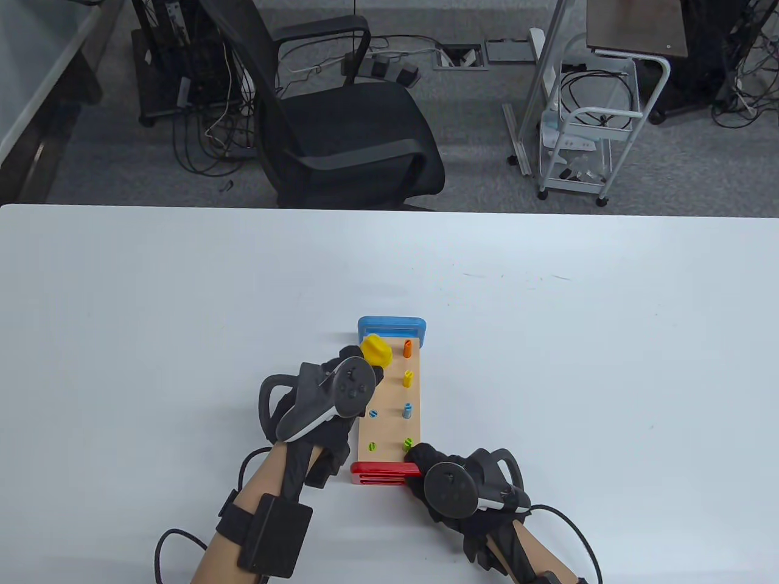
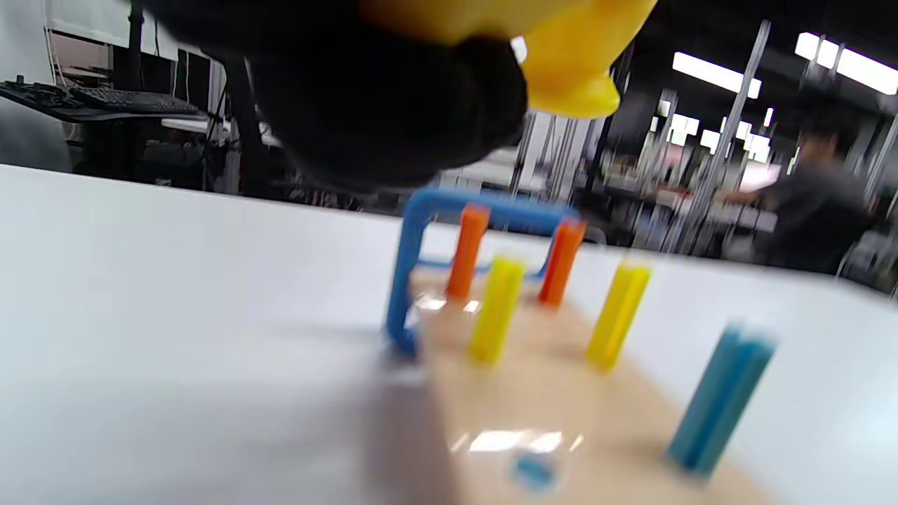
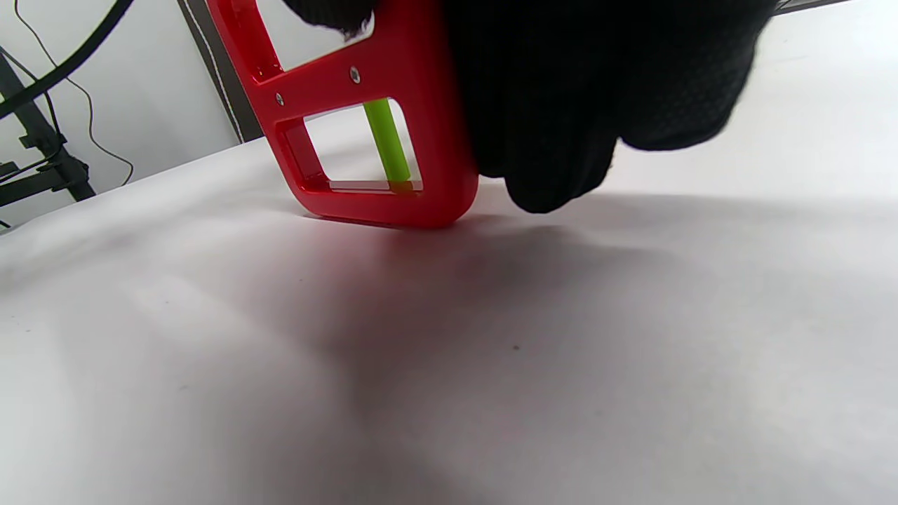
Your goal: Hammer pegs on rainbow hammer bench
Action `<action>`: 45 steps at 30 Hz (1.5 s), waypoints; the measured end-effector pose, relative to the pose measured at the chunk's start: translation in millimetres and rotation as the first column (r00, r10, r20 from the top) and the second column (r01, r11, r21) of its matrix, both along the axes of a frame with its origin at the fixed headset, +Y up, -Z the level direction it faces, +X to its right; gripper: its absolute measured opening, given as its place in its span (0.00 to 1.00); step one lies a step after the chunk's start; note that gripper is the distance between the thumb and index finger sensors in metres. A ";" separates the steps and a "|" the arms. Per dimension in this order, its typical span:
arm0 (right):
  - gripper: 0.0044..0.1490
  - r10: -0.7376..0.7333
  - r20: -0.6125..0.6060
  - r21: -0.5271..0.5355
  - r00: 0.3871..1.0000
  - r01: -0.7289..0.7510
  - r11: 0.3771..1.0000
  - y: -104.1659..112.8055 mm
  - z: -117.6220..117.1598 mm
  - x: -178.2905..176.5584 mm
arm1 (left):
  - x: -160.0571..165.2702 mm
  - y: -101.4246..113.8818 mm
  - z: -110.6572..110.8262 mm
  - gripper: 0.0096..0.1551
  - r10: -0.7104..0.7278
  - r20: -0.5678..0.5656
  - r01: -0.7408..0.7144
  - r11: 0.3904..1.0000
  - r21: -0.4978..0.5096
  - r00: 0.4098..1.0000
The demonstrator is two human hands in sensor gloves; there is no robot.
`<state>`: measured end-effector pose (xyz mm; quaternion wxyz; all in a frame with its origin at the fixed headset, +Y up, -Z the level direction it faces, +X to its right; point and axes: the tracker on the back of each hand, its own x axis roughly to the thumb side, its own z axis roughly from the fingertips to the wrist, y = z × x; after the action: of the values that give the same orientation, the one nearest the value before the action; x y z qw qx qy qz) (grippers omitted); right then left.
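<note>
The wooden hammer bench [image 1: 389,413] lies lengthwise on the white table, with a blue end frame [image 1: 392,326] far and a red end frame [image 1: 384,472] near. Orange [image 1: 407,348], yellow [image 1: 408,378], blue [image 1: 408,410] and green [image 1: 408,443] pegs stand up in its right row; the blue [image 1: 373,413] and green [image 1: 372,446] pegs of the left row sit flush. My left hand [image 1: 341,389] grips the yellow hammer [image 1: 375,351] above the far left of the bench. My right hand [image 1: 435,465] holds the red frame's right corner [image 3: 393,105].
A black office chair [image 1: 341,121] stands beyond the table's far edge. A white wire cart [image 1: 587,134] and cables are on the floor behind. White table surface [image 1: 578,365] lies all around the bench.
</note>
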<state>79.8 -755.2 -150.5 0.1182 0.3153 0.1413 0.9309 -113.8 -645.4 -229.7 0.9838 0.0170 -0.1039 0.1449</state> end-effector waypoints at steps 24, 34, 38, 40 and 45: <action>0.33 -0.006 -0.001 -0.002 1.000 0.006 1.000 0.2 -0.1 0.7 | 1.9 -30.9 -6.8 0.40 -0.044 -0.051 0.036 0.989 -0.145 0.998; 0.33 -0.008 -0.003 -0.006 1.000 0.008 1.000 -0.1 -0.5 0.6 | 3.2 -47.1 -4.9 0.39 -0.152 -0.007 0.148 0.971 -0.189 0.988; 0.33 -0.009 -0.005 -0.007 1.000 0.009 1.000 -0.3 -0.9 0.8 | 1.0 -21.1 -4.7 0.40 -0.185 -0.028 0.182 0.978 -0.103 0.982; 0.33 -0.010 -0.005 -0.009 1.000 0.010 1.000 -0.3 -1.0 0.9 | -5.0 -8.0 -1.5 0.40 -0.030 -0.044 0.030 0.999 -0.013 0.999; 0.33 -0.009 -0.004 -0.008 1.000 0.009 1.000 -0.3 -0.8 0.8 | -0.1 -48.7 -14.3 0.40 -0.251 0.006 0.244 0.936 -0.254 0.968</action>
<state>80.7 -755.5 -151.3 0.1234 0.3174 0.1436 0.9292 -113.9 -694.1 -244.1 0.9896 -0.1199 -0.0728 0.0318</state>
